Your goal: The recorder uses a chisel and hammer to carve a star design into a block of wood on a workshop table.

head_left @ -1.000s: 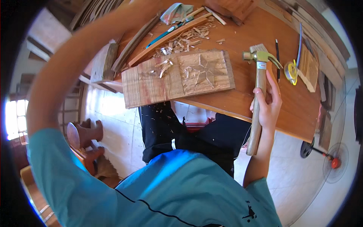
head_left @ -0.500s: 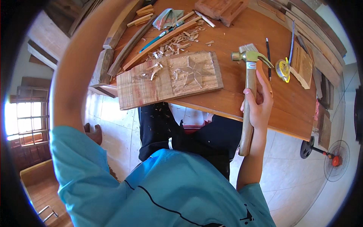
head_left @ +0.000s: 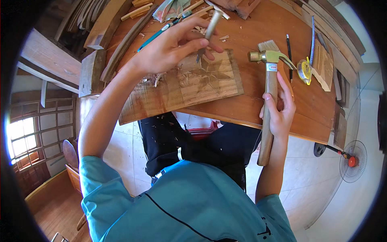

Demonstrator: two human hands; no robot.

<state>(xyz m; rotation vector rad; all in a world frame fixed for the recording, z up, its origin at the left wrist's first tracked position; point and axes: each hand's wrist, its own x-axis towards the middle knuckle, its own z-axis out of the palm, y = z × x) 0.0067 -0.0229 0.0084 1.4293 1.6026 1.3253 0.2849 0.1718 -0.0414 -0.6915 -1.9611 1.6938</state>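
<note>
Carved board (head_left: 181, 86) on brown table (head_left: 310, 107) | hands (head_left: 171, 46) (head_left: 280, 115) pinching chisel (head_left: 212, 27) left, hammer (head_left: 270, 82) right | floor fan (head_left: 353, 161)

Hammer (head_left: 267, 107): head brass-coloured metal, glossy; handle smooth wood, slight sheen. Chisel (head_left: 212, 26), upper middle of frame: grey metal, dull shine. Board (head_left: 213, 84): bare wood, matt; carved end rough with tool marks, left part flatter, grain plain to see. Counter (head_left: 308, 115): smooth wood, soft gloss. Brush (head_left: 268, 45): coarse bristles. Rag (head_left: 169, 9), top of frame: crumpled cloth, matt. Shirt (head_left: 193, 193): smooth cloth. Floor (head_left: 312, 173), lower right: pale tile, smooth.
</note>
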